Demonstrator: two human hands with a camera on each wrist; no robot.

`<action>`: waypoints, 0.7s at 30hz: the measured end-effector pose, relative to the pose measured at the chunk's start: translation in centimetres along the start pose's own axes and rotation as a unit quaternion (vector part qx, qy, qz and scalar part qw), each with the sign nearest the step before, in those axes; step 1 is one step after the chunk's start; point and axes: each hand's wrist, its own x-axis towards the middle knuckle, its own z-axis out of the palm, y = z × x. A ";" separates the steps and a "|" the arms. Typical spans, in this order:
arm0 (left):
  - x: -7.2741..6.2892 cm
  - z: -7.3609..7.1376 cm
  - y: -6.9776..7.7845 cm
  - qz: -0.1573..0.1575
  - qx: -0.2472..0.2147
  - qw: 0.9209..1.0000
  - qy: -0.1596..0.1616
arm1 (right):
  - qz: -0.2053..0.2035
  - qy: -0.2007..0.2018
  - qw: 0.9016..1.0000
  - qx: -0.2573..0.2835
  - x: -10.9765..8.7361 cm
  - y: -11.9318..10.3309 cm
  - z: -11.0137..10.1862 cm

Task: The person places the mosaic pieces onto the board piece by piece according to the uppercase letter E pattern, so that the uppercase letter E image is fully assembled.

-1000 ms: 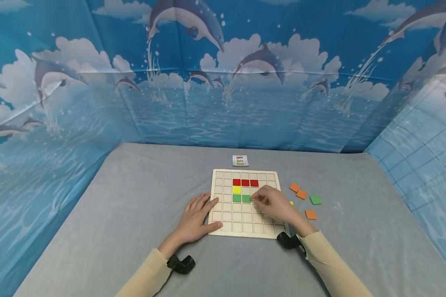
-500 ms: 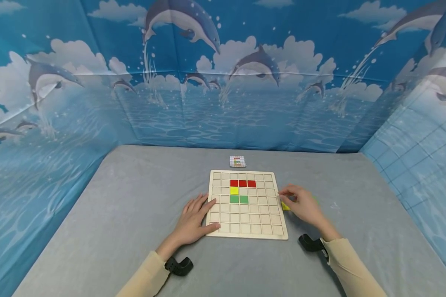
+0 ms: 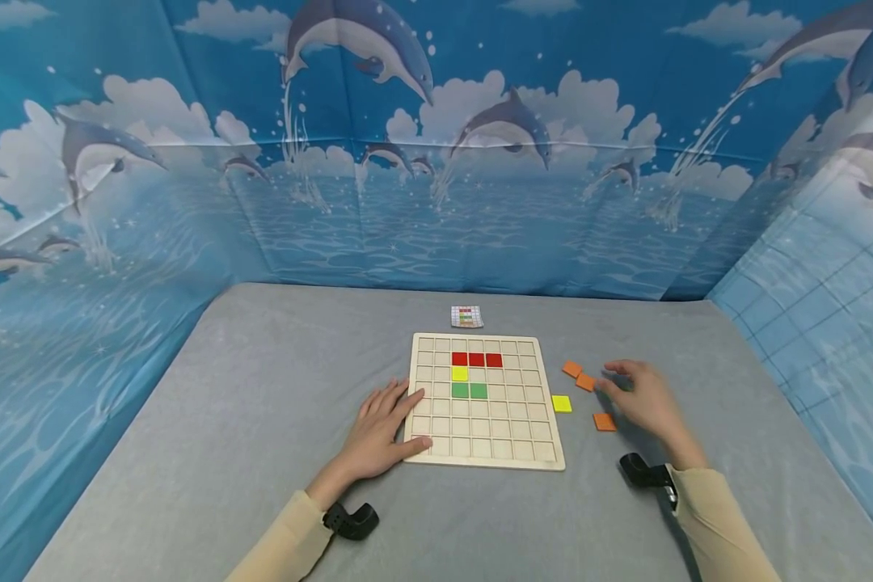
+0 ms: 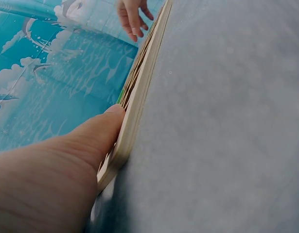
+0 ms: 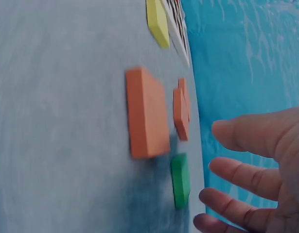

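Note:
My left hand (image 3: 380, 430) rests on the left edge of a wooden grid board (image 3: 436, 404), fingers spread, with the thumb (image 4: 98, 128) along the near rim in the left wrist view. Red tiles (image 3: 476, 360), a yellow tile (image 3: 460, 373) and two green tiles (image 3: 469, 390) sit in its cells. Off to the right of the board, my right hand (image 3: 647, 402) hovers with parted fingers and nothing between them. A loose green tile (image 5: 180, 180) lies close by its fingertips in the right wrist view; the hand hides it in the head view.
Three loose orange tiles (image 3: 605, 422) lie between the board and my right hand. A loose yellow tile (image 3: 562, 403) is close to the board's right edge. Beyond the board is a small pattern card (image 3: 466, 316). A dolphin-print curtain (image 3: 407, 226) encloses the grey table (image 3: 298, 347).
My right hand has left the board's middle and moved right, past the yellow and orange tiles, uncovering them and covering the loose green one. My left hand has stayed on the board.

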 end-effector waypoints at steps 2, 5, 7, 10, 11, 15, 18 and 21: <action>0.0 0.0 0.0 0.000 0.002 1.000 0.001 | 0.008 -0.009 1.000 -0.009 0.0 0.2 -0.2; 0.1 0.0 0.0 -0.001 0.003 1.000 0.000 | 0.024 -0.024 0.999 -0.019 -0.1 0.2 -0.3; 0.1 -0.1 0.1 -0.003 -0.001 1.000 -0.002 | 0.037 -0.035 0.998 -0.025 -0.2 0.2 -0.3; 0.1 -0.1 0.2 -0.006 -0.004 1.000 -0.006 | 0.062 -0.051 0.996 -0.030 -0.2 0.3 -0.3; 0.1 -0.2 0.2 -0.006 -0.005 1.000 -0.007 | 0.070 -0.056 0.996 -0.031 -0.3 0.3 -0.3; 0.0 -0.1 0.2 -0.008 -0.004 1.000 -0.010 | 0.091 -0.070 0.993 -0.030 -0.2 0.4 -0.4; 0.0 -0.1 0.1 -0.007 -0.003 1.000 -0.009 | 0.103 -0.080 0.991 -0.028 -0.2 0.5 -0.4; 0.0 -0.1 0.1 -0.006 -0.005 1.000 -0.007 | 0.109 -0.085 0.990 -0.024 -0.2 0.5 -0.4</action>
